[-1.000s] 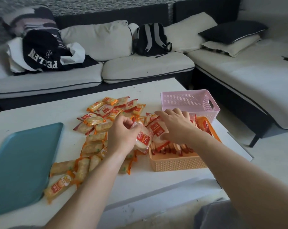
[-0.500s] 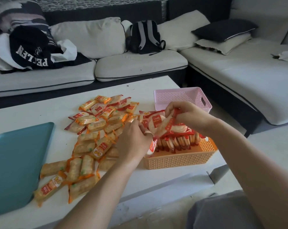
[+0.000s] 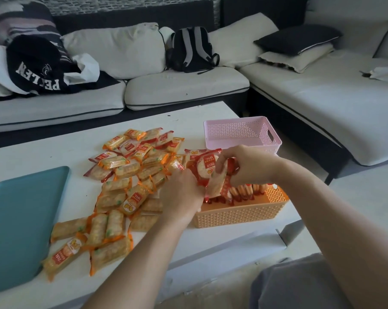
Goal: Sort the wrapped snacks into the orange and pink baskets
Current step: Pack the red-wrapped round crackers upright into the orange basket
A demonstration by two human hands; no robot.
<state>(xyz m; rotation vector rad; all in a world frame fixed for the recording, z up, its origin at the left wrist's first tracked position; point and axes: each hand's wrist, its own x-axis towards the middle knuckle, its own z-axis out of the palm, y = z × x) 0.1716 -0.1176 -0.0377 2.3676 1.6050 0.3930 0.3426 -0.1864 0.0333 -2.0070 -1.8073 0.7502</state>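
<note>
Head view: the right hand [image 3: 251,166] pinches a bundle of red packs [image 3: 205,169] just above the orange basket [image 3: 244,212], over the row already standing in it. The left hand [image 3: 181,192] curls onto the bundle's left edge. The pink basket [image 3: 239,132] sits just behind the orange basket, and the orange packs [image 3: 126,175] are heaped to its left. The packs look light, their film slick, and the crackers inside likely brittle, so hold them across the flat faces and squeeze gently.
</note>
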